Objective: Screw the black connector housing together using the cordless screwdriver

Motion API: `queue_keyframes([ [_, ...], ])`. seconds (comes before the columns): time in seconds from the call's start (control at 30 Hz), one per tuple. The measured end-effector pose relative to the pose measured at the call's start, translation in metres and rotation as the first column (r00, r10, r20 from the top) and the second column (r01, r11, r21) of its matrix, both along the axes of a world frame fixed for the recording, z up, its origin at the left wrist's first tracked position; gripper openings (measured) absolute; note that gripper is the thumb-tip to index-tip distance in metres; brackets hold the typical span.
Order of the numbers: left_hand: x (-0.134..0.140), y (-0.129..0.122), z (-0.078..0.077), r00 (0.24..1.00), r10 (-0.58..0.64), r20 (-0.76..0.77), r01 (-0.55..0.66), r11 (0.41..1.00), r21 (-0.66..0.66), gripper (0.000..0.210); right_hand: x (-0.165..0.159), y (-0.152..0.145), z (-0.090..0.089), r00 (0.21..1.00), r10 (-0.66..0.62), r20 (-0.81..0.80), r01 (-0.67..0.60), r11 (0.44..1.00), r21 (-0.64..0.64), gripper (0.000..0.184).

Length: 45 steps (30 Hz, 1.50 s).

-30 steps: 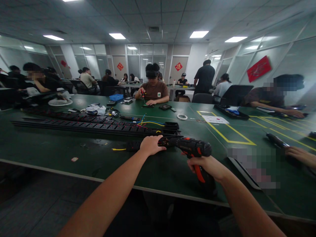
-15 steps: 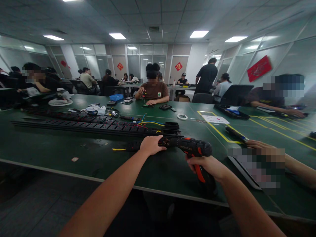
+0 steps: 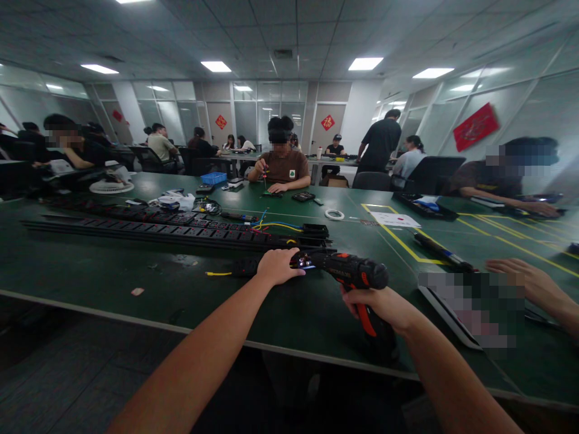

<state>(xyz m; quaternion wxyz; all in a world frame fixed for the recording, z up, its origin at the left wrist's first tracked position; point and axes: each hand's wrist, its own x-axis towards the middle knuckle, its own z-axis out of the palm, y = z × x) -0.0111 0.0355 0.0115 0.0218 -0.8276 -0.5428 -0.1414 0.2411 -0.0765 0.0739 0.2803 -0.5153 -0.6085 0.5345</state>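
My right hand (image 3: 377, 301) is wrapped round the grip of a black and orange cordless drill (image 3: 355, 268), which points left. Its chuck end meets a small black part (image 3: 244, 268) lying on the green table, with a yellow wire (image 3: 218, 274) coming out of its left end. My left hand (image 3: 278, 266) grips that black part close to the drill's tip, where a bright light shows. My fingers hide most of the part and the bit. Just behind lie long black socket strips (image 3: 181, 235) with blue and yellow wires.
A co-worker's hand (image 3: 520, 277) is at the right, near a pen-shaped electric screwdriver (image 3: 443, 252) and a blurred-out tablet-like thing (image 3: 447, 322). Across the table (image 3: 113, 259) sits a person (image 3: 284, 163) with a screwdriver. A white tape roll (image 3: 333, 214) and a blue basket (image 3: 213, 178) stand farther back.
A light has come on at the drill's tip. The co-worker's hand at the right has drawn away from the electric screwdriver. My hands have hardly moved.
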Motion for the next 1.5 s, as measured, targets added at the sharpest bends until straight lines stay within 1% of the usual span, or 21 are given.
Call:
queue_keyframes([
  [0.13, 0.0000, 0.0005, -0.0002, 1.000, 0.002, 0.008, -0.002, 1.000, 0.007, 0.078, 0.0006, -0.0007, -0.0008, 1.000, -0.010, -0.006, 0.010, 1.000, -0.006, 0.016],
  [0.5, 0.0009, -0.0035, 0.0036, 1.000, 0.002, 0.001, -0.002, 1.000, -0.011, 0.077, 0.0006, -0.0021, 0.0004, 0.999, -0.053, -0.008, 0.053, 0.998, -0.030, 0.032],
  [0.73, 0.0010, -0.0018, 0.0025, 1.000, 0.007, 0.001, -0.007, 1.000, -0.010, 0.079, 0.0001, -0.0009, -0.0015, 0.999, -0.021, -0.031, 0.021, 0.999, -0.024, 0.020],
  [0.9, 0.0014, -0.0026, 0.0038, 1.000, 0.012, 0.006, -0.012, 1.000, -0.023, 0.077, 0.0001, -0.0007, -0.0027, 1.000, -0.008, -0.027, 0.008, 1.000, -0.008, 0.015],
  [1.07, 0.0010, -0.0035, 0.0052, 1.000, 0.012, 0.001, -0.012, 0.999, -0.030, 0.078, -0.0026, -0.0027, 0.0006, 0.999, -0.035, -0.009, 0.034, 0.999, -0.017, 0.016],
  [1.33, 0.0008, -0.0032, 0.0036, 1.000, 0.007, 0.007, -0.006, 1.000, -0.013, 0.077, -0.0004, -0.0007, -0.0016, 1.000, -0.005, -0.008, 0.005, 1.000, -0.015, 0.015],
  [1.5, 0.0026, -0.0034, 0.0043, 1.000, 0.027, 0.000, -0.026, 0.999, -0.039, 0.078, 0.0016, -0.0010, -0.0031, 0.999, -0.044, -0.002, 0.044, 0.999, -0.007, 0.020],
])
